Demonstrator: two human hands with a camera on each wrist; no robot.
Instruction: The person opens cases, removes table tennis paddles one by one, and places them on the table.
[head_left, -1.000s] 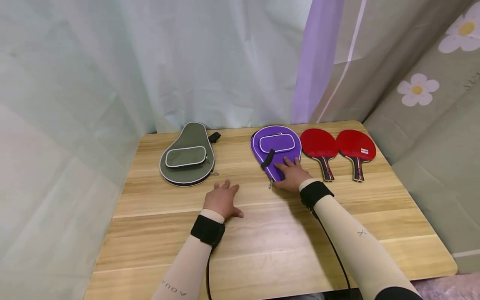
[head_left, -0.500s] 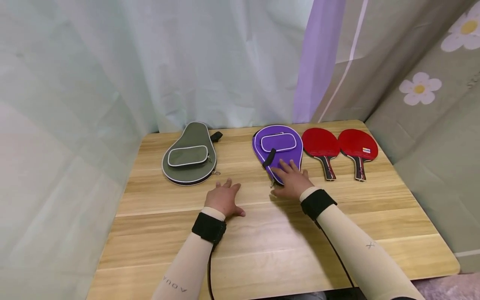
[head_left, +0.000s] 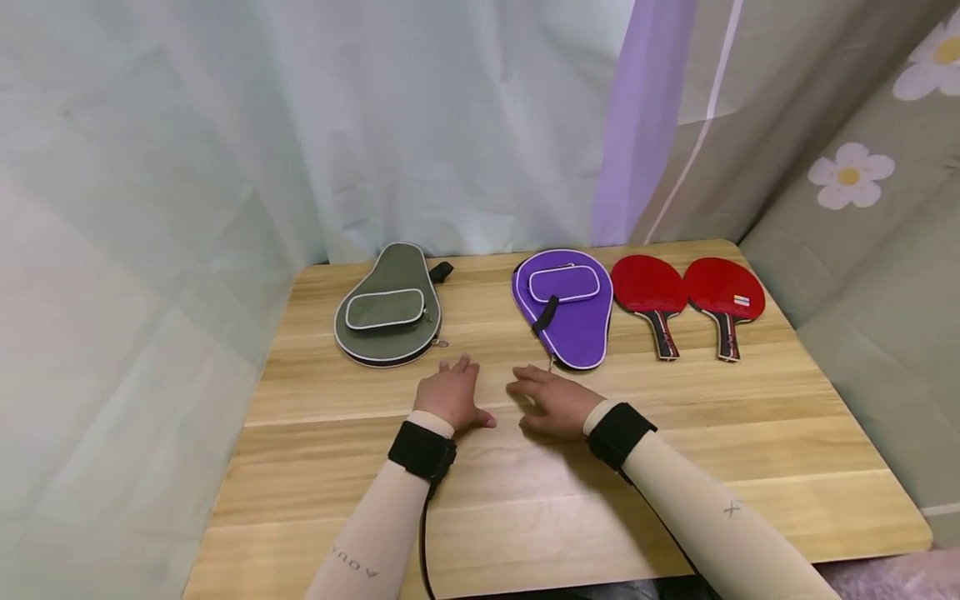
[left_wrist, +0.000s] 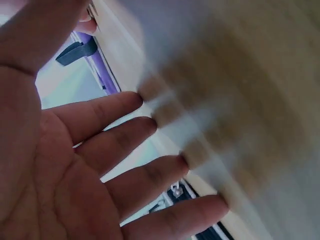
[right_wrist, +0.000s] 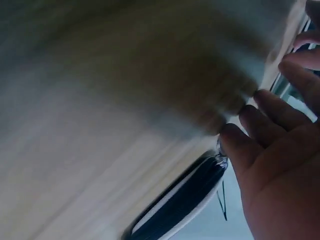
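Note:
My left hand (head_left: 448, 397) has its fingers spread, with the fingertips right at the table; in the left wrist view the palm (left_wrist: 60, 185) and straight fingers hold nothing. Beyond it lies an olive-grey table tennis bat case (head_left: 390, 304), wide end toward me, with a white-edged pocket and a zip pull. My right hand (head_left: 558, 402) is just in front of the purple bat case (head_left: 573, 312), fingers relaxed and pointing left, with nothing in them. The purple case lies narrow end toward me. Its zipped edge (right_wrist: 180, 200) shows beside the fingers in the right wrist view.
Two red table tennis bats (head_left: 648, 285) (head_left: 724, 292) lie side by side to the right of the purple case, handles toward me. A curtain (head_left: 465, 125) hangs along the back of the wooden table (head_left: 525, 533). Black cables trail from both wrist straps (head_left: 422, 450).
My right hand has come off the purple case and moved left and toward me. The left hand has hardly moved. The cases and bats keep their places; the whole view has shifted slightly.

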